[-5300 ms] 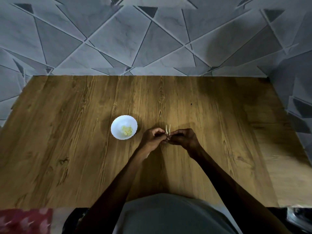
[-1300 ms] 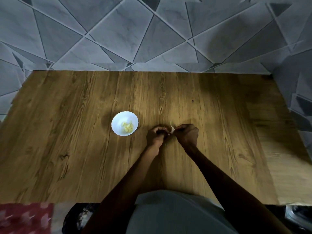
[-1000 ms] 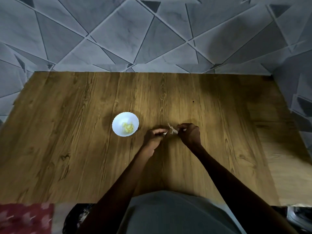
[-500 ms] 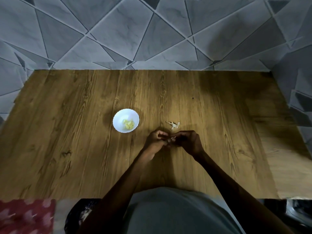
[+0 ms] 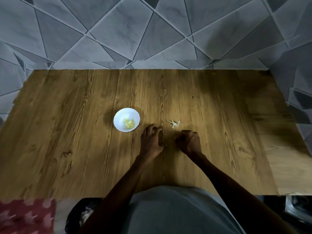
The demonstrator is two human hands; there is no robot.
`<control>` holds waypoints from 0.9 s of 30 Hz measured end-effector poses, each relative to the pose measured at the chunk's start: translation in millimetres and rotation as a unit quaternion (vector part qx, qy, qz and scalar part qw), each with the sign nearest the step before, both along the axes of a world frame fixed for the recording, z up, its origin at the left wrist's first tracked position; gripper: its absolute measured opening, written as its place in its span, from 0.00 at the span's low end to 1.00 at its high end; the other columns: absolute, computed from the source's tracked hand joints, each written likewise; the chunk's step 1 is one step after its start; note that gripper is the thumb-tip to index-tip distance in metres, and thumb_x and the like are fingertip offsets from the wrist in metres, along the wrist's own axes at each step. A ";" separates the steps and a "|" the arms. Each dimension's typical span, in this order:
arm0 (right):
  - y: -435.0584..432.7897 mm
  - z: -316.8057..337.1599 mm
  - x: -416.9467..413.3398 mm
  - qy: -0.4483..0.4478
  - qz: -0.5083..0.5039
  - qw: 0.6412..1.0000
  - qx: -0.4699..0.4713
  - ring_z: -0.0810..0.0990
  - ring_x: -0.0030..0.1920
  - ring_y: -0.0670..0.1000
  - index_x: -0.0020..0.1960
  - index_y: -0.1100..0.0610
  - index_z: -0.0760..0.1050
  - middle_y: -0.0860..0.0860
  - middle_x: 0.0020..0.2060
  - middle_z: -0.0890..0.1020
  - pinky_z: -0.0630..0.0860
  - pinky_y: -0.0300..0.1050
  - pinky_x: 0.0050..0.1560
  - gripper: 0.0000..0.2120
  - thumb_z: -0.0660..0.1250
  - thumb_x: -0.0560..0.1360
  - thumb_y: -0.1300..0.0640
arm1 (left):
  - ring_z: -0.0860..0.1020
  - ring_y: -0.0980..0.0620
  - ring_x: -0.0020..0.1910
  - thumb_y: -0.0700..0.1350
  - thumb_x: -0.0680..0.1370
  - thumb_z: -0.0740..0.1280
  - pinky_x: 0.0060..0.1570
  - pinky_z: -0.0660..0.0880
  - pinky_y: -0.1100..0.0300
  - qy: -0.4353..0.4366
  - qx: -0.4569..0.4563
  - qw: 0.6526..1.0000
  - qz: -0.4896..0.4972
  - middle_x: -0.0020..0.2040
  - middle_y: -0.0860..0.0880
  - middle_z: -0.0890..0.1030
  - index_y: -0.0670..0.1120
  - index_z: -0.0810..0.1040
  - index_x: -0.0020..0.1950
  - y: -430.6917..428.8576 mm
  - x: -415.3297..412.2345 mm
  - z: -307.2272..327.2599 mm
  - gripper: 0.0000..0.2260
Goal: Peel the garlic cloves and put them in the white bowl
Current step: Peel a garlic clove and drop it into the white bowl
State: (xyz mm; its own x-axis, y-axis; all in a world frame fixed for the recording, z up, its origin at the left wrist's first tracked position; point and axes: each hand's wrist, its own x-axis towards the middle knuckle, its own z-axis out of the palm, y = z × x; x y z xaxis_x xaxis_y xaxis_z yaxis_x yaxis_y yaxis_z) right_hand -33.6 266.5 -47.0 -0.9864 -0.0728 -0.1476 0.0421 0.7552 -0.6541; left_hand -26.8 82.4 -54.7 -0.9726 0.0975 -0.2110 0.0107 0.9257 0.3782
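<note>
White bowl (image 5: 120, 117) sat left of centre on the table (image 5: 67, 132), peeled garlic cloves (image 5: 129, 123) inside. Skin scraps (image 5: 173, 123) lay just right of centre, on the far side of the hands. Left hand (image 5: 152, 139) was near the bowl on its near-edge side, fingers curled down; could not tell if they pinched a clove. Right hand (image 5: 189, 142) was balled up, apart from the left, contents hidden too.

Risks, as judged: a slick clove could slip short of the rim and roll across the wood. A careless reach could nudge the light bowl. Clinging skin might ride in with the clove.
</note>
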 end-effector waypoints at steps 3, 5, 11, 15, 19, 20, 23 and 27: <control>-6.3 4.3 -6.1 -0.024 -0.025 0.998 0.044 0.81 0.37 0.49 0.45 0.59 0.81 0.52 0.41 0.84 0.77 0.40 0.37 0.02 0.70 0.75 0.60 | 0.57 0.45 0.75 0.57 0.72 0.71 0.71 0.59 0.50 0.016 0.007 1.000 -0.002 0.77 0.49 0.57 0.53 0.64 0.75 -1.4 3.1 -3.1 0.33; -9.6 6.4 -8.8 -0.022 -0.025 0.997 0.065 0.82 0.39 0.53 0.45 0.61 0.80 0.55 0.41 0.84 0.78 0.44 0.40 0.04 0.69 0.76 0.59 | 0.56 0.45 0.75 0.57 0.72 0.72 0.71 0.59 0.50 0.014 0.009 1.000 0.003 0.77 0.49 0.57 0.53 0.64 0.75 -1.3 2.2 -2.3 0.34; -22.0 6.4 -7.9 0.001 -0.022 0.988 0.153 0.74 0.33 0.46 0.47 0.58 0.78 0.50 0.38 0.81 0.69 0.39 0.36 0.07 0.70 0.76 0.54 | 0.57 0.44 0.75 0.57 0.71 0.72 0.72 0.59 0.49 0.017 0.020 1.000 0.000 0.77 0.49 0.58 0.52 0.65 0.75 -2.2 1.7 -1.5 0.34; -16.2 5.1 -8.5 0.003 -0.009 0.990 0.144 0.75 0.33 0.46 0.47 0.57 0.79 0.50 0.39 0.83 0.71 0.39 0.34 0.06 0.69 0.77 0.54 | 0.58 0.45 0.74 0.55 0.73 0.72 0.72 0.60 0.50 0.011 0.031 0.999 0.012 0.75 0.49 0.60 0.52 0.68 0.72 -0.3 0.3 -1.6 0.30; 0.4 13.6 -11.3 -0.080 -0.096 0.980 -0.153 0.81 0.33 0.44 0.43 0.59 0.82 0.51 0.36 0.84 0.80 0.39 0.33 0.05 0.70 0.76 0.64 | 0.77 0.53 0.60 0.46 0.75 0.72 0.62 0.73 0.56 -0.019 0.263 0.961 0.085 0.58 0.51 0.81 0.48 0.81 0.58 4.1 -6.1 12.0 0.11; 1.5 19.8 -8.5 -0.103 -0.127 0.959 -0.230 0.83 0.34 0.47 0.42 0.58 0.82 0.51 0.35 0.84 0.81 0.39 0.34 0.06 0.69 0.76 0.65 | 0.80 0.56 0.55 0.45 0.75 0.72 0.58 0.76 0.57 -0.044 0.317 0.942 0.101 0.53 0.52 0.83 0.47 0.83 0.55 6.7 -7.5 17.1 0.09; -3.7 34.4 -4.6 -0.147 -0.141 0.907 -0.368 0.85 0.41 0.52 0.44 0.58 0.82 0.53 0.39 0.86 0.83 0.47 0.41 0.03 0.71 0.75 0.64 | 0.82 0.56 0.46 0.45 0.74 0.74 0.50 0.77 0.57 -0.064 0.394 0.905 0.147 0.45 0.52 0.86 0.46 0.85 0.49 14.7 -9.9 30.6 0.06; -1.5 40.3 -1.8 -0.137 -0.134 0.888 -0.418 0.86 0.46 0.58 0.50 0.66 0.82 0.60 0.44 0.86 0.82 0.48 0.43 0.07 0.73 0.73 0.64 | 0.82 0.52 0.37 0.38 0.75 0.72 0.44 0.77 0.58 -0.161 0.493 0.826 0.219 0.42 0.44 0.85 0.38 0.82 0.52 16.7 -9.3 42.5 0.07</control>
State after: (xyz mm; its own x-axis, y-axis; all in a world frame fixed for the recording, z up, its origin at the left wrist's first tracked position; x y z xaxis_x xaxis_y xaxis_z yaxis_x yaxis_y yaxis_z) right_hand -35.4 264.9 -6.8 -0.9204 -0.0379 -0.3892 0.3908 -0.0498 -0.9191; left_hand -36.2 99.1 -12.2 -0.8688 0.0304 -0.4943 -0.4924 0.0531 0.8687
